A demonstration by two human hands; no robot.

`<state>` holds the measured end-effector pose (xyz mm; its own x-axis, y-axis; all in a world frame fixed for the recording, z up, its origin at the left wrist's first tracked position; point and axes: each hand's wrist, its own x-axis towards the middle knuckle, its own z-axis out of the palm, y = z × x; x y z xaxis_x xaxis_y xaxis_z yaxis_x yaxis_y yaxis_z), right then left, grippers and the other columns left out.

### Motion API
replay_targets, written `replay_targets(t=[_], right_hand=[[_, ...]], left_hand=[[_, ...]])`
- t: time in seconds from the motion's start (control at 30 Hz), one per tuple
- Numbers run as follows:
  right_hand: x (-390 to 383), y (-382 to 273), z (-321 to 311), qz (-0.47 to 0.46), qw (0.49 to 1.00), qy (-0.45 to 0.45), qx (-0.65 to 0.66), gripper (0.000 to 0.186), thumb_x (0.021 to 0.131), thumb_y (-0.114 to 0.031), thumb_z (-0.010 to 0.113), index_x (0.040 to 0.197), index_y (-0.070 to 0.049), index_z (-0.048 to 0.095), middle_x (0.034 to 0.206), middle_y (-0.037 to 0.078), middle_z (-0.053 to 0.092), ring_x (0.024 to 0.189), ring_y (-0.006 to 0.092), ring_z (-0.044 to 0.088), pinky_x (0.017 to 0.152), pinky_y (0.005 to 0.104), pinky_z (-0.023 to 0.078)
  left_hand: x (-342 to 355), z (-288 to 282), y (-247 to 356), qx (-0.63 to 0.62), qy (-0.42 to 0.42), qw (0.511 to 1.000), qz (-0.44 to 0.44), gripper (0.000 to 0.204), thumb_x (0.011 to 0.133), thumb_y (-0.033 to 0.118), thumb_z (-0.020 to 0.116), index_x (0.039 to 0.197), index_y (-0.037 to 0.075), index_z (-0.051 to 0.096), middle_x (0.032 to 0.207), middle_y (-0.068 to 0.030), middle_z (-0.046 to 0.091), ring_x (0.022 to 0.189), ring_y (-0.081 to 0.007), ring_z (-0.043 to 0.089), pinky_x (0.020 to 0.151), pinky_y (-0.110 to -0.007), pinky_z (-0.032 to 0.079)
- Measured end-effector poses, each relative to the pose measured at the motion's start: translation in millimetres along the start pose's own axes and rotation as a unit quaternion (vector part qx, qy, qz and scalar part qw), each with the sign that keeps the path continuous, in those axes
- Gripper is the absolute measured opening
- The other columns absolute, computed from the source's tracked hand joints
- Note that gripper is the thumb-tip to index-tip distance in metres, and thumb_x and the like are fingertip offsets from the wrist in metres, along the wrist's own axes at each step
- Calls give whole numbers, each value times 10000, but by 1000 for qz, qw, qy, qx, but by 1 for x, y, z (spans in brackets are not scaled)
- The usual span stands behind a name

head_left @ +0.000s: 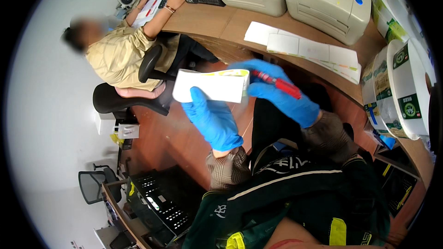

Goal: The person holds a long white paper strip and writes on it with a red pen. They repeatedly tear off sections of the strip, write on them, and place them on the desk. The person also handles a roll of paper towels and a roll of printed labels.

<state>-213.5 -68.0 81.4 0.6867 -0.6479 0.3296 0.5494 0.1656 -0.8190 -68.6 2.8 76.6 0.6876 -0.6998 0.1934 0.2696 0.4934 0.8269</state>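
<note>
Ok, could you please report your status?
Left fingers pinching folded white strip. Right fingers holding red pen, near strip's right end. Nothing visibly in the way.

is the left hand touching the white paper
Touching. The head view shows the left hand with its gloved thumb laid flat over the near face of the white paper.

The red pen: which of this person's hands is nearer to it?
Right. The right hand holds the red pen; the left hand is apart from it, lower left in view, gripping white labels.
</note>
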Motion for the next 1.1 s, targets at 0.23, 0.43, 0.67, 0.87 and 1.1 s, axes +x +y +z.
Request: replay_targets(t=[0.23, 0.43, 0.67, 0.87, 1.1], right_hand=[[10, 35, -11, 31, 989, 140, -32, 74, 867, -122, 636, 868, -56, 604, 777, -28, 572, 757, 37, 522, 710, 199, 424], [29, 18, -7, 64, 966, 239, -70, 92, 866, -148, 641, 828, -71, 607, 692, -29, 553, 608, 35, 487, 569, 192, 405], [150, 44, -51, 88, 887, 414, -185, 287, 802, -273, 702, 893, -8, 639, 731, 30, 616, 586, 84, 543, 481, 235, 452], [174, 58, -93, 133, 900, 357, -214, 384, 800, -319, 704, 877, 47, 615, 737, 113, 653, 556, 178, 638, 430, 270, 471], [85, 2, -29, -103, 787, 255, -552, 230, 864, -201, 658, 959, 4, 612, 745, 134, 646, 666, 187, 645, 598, 251, 479]], left_hand=[[15, 1, -19, -168, -44, 973, -151, 471, 979, 347, 430, 1347, 53, 431, 1326, -113, 501, 1183, -249, 509, 1031, -371, 379], [137, -50, -38, -167, -38, 978, -122, 493, 984, 335, 424, 1386, 54, 375, 1384, -114, 441, 1231, -247, 463, 1036, -380, 389], [286, -6, -75, -6, -69, 982, -175, 650, 914, 448, 553, 1332, -27, 403, 1347, -212, 445, 1129, -308, 526, 969, -403, 413], [206, 14, -115, 396, -220, 831, 322, 337, 913, 196, 520, 1179, 1, 592, 1249, -151, 552, 1161, -301, 498, 1011, -407, 360], [208, -3, -136, 548, -223, 743, 313, 305, 895, 194, 549, 1180, 113, 624, 1181, -162, 592, 1149, -330, 500, 1020, -417, 337]])
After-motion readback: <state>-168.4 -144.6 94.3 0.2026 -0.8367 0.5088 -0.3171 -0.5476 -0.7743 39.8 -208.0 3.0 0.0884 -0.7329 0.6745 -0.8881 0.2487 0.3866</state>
